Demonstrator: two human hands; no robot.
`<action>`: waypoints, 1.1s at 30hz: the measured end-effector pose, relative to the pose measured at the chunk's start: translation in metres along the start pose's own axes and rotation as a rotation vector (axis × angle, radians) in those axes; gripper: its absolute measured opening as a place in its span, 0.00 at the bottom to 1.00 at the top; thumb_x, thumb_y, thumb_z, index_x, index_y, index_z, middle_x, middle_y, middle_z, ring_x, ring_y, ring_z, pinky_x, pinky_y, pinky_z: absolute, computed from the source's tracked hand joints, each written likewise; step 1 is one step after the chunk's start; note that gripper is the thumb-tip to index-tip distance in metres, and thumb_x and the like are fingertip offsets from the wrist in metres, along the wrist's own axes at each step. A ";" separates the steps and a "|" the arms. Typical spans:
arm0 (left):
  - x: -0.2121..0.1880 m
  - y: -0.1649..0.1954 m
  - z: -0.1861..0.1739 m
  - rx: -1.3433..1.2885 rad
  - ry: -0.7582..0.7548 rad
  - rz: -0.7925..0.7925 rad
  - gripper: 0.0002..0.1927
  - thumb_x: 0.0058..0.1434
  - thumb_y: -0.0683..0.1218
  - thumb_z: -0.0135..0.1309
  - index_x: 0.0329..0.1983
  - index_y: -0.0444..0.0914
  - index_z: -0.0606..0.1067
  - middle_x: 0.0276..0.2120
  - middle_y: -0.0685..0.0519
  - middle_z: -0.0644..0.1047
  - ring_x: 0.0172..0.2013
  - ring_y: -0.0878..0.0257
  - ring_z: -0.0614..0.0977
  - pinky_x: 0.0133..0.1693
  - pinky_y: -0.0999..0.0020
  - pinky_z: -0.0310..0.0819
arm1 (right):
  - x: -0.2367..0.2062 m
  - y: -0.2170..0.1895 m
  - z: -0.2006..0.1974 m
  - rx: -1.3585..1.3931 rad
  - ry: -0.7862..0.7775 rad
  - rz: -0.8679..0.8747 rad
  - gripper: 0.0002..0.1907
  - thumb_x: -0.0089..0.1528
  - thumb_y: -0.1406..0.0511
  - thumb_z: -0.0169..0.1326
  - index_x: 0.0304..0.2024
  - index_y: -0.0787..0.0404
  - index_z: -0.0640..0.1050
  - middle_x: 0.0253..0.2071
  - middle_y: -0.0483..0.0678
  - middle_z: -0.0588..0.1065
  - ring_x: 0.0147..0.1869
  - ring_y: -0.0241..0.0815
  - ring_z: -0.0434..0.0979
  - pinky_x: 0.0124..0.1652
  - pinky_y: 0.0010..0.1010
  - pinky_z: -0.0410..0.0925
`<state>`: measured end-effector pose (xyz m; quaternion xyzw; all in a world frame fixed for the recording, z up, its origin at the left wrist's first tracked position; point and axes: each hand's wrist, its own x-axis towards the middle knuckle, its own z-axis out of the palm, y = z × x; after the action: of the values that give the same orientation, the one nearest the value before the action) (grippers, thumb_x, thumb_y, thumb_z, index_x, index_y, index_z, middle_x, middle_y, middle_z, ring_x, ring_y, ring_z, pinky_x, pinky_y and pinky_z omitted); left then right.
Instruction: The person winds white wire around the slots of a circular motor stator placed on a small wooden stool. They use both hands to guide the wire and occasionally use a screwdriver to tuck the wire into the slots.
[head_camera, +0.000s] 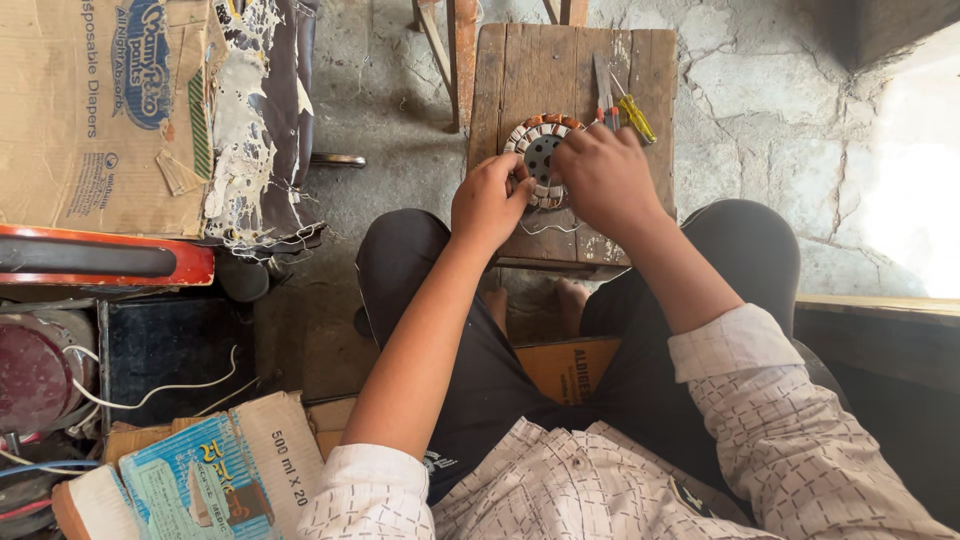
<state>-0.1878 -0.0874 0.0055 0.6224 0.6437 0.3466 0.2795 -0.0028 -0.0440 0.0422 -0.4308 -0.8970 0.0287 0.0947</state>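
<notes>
In the upper middle of the frame we see a round motor stator with copper windings and a grey metal core (541, 152) lying on a small worn wooden stool (520, 70). Our left hand (487, 203) pinches its lower left edge, fingers closed on it. Our right hand (603, 178) covers its right side, fingers curled on the rim. Just beside, a yellow-handled screwdriver (633, 116) and small pliers (604, 95) lie on the stool.
</notes>
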 end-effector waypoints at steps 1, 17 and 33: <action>-0.001 -0.001 0.000 0.005 -0.011 -0.015 0.09 0.58 0.48 0.61 0.34 0.39 0.75 0.31 0.52 0.78 0.31 0.55 0.80 0.33 0.58 0.71 | 0.000 0.003 -0.001 -0.014 0.031 0.021 0.05 0.56 0.68 0.57 0.34 0.52 0.80 0.44 0.44 0.76 0.54 0.47 0.74 0.53 0.41 0.65; -0.008 0.005 0.002 0.113 -0.001 0.112 0.04 0.60 0.45 0.61 0.37 0.43 0.78 0.38 0.53 0.79 0.38 0.51 0.83 0.36 0.57 0.74 | -0.005 0.007 -0.001 0.200 0.222 -0.123 0.19 0.52 0.56 0.65 0.42 0.56 0.81 0.46 0.49 0.76 0.52 0.53 0.73 0.48 0.47 0.65; -0.009 0.016 -0.006 -0.022 0.119 0.305 0.05 0.61 0.45 0.63 0.37 0.40 0.82 0.36 0.54 0.78 0.35 0.55 0.82 0.36 0.62 0.74 | 0.000 0.011 -0.013 0.712 0.236 -0.051 0.10 0.58 0.71 0.58 0.43 0.66 0.77 0.41 0.54 0.76 0.48 0.55 0.77 0.48 0.42 0.70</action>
<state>-0.1816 -0.0976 0.0212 0.6880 0.5533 0.4285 0.1919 0.0086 -0.0376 0.0530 -0.3489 -0.8242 0.2864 0.3419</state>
